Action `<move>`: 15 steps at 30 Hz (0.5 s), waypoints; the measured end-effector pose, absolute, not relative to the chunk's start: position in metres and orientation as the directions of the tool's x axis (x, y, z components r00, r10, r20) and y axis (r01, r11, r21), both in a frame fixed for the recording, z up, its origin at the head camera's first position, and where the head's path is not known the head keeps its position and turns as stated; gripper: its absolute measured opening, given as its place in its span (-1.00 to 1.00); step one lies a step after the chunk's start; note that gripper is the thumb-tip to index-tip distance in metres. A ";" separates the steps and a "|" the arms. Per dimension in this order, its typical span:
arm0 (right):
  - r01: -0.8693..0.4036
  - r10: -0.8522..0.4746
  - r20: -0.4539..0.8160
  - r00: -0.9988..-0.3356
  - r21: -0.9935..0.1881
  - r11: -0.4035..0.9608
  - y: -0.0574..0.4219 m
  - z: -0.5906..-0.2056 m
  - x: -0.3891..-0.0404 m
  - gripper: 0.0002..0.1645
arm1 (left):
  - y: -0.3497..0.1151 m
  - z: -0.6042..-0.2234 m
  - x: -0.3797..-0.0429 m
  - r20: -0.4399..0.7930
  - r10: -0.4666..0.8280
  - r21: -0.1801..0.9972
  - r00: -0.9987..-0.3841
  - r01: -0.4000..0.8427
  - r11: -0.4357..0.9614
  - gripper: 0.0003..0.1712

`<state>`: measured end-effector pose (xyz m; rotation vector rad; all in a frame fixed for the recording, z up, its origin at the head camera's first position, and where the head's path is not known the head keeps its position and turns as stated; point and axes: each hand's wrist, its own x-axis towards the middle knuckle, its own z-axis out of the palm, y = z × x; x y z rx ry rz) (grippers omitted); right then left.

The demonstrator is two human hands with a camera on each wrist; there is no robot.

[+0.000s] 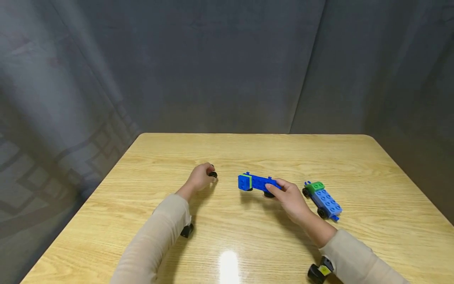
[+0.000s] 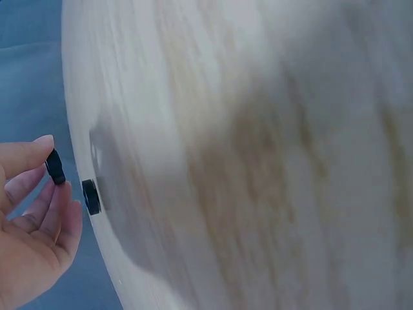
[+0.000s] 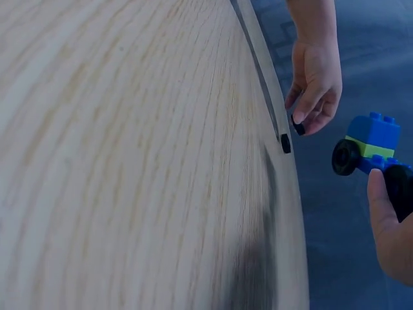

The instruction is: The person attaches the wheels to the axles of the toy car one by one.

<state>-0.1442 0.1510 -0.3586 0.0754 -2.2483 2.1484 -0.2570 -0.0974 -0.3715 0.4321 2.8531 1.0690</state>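
My left hand point(image 1: 201, 176) pinches a small black toy wheel point(image 2: 55, 168) between thumb and fingertips. A second black wheel point(image 2: 91, 197) is on the tabletop close to those fingers. In my right hand point(image 1: 291, 200) is a blue building-block toy car point(image 1: 260, 182), gripped by its rear end with the thumb along the near side. The car has a blue block with studs over a lime-green layer at its front. Black wheels point(image 3: 346, 157) show under it in the right wrist view. The car is held above the table, and my fingers hide part of its rear.
Right of my right hand stands another toy car point(image 1: 324, 200), with light blue and green blocks and black wheels. The wooden table point(image 1: 170, 152) has its far edge against a grey curtain point(image 1: 213, 71). Black wrist devices point(image 1: 320, 270) sit at both sleeves.
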 end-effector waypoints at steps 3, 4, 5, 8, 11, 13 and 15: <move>-0.063 0.003 0.063 -0.998 -0.996 0.062 0.151 -0.359 -0.145 -0.81 | -0.098 -0.372 -0.254 0.041 0.274 0.700 -0.961 0.223 0.678 -0.70; -0.064 0.006 0.064 -0.998 -0.995 0.075 0.150 -0.359 -0.145 -0.81 | -0.098 -0.372 -0.253 0.042 0.272 0.716 -0.961 0.219 0.663 -0.69; -0.063 0.008 0.064 -0.998 -0.994 0.085 0.150 -0.358 -0.145 -0.81 | -0.098 -0.371 -0.252 0.045 0.275 0.731 -0.961 0.219 0.647 -0.69; -0.045 0.017 0.047 -0.999 -0.994 0.101 0.149 -0.356 -0.144 -0.84 | -0.096 -0.369 -0.247 0.069 0.283 0.768 -0.957 0.232 0.597 -0.70; -0.033 0.018 0.035 -0.999 -0.997 0.075 0.149 -0.353 -0.144 -0.89 | -0.094 -0.366 -0.245 0.101 0.285 0.790 -0.953 0.251 0.559 -0.74; -0.036 0.026 0.037 -0.999 -0.997 0.062 0.150 -0.352 -0.144 -0.91 | -0.091 -0.364 -0.243 0.118 0.270 0.806 -0.956 0.251 0.536 -0.76; -0.046 0.030 0.047 -0.998 -0.998 0.051 0.150 -0.352 -0.144 -0.90 | -0.088 -0.362 -0.243 0.115 0.253 0.825 -0.961 0.234 0.514 -0.76</move>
